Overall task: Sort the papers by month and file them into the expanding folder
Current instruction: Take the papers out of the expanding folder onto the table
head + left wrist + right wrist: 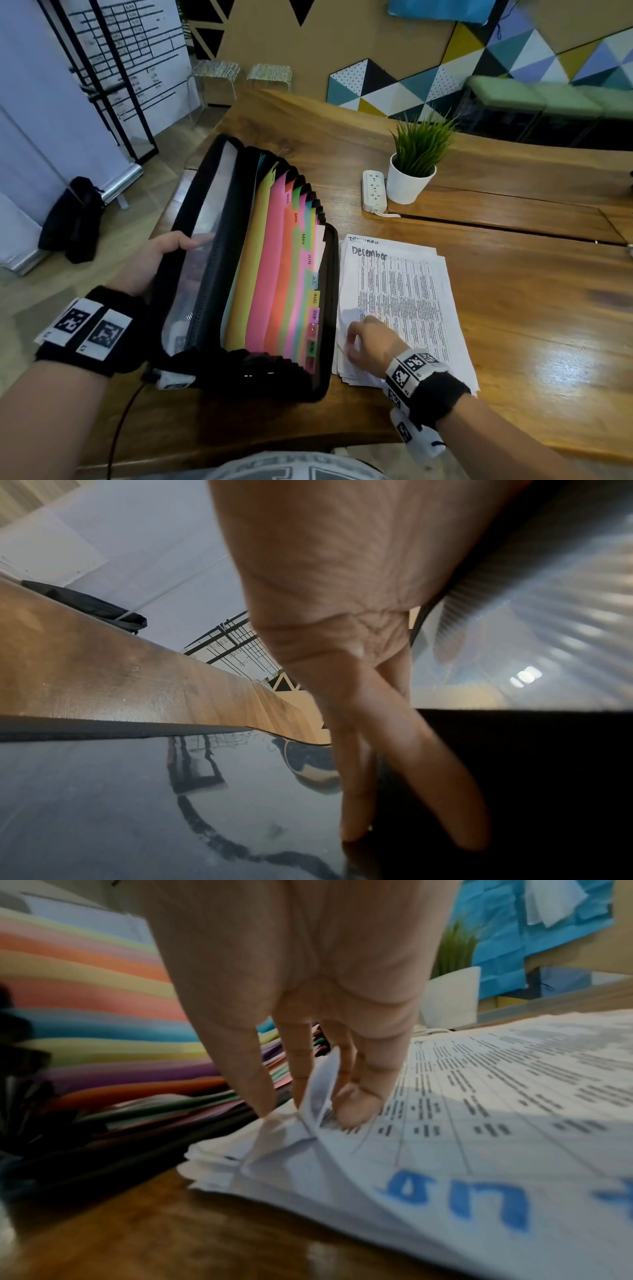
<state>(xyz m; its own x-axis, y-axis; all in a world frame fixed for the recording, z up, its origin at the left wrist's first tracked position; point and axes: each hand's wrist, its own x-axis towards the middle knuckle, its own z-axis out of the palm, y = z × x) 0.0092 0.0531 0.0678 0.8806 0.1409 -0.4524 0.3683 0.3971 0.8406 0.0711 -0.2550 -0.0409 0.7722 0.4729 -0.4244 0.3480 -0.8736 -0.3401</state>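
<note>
Left hand [161, 260] gripped folder [260, 274] flap at 9 o'clock; right hand [368, 342] pinched top paper [404, 291] corner. Risk: thin sheets clinging, two lifted together, misfiled.

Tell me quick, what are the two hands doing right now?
Left hand: closed on the folder's front flap, holding it open.
Right hand: pinching the edge of the top sheet of the papers.

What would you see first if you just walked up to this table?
The rainbow dividers of the expanding folder, held open on the table's left side by the left hand. Right beside it lies the paper stack, its top sheet marked "December", with the right hand pinching up the near corner.
</note>
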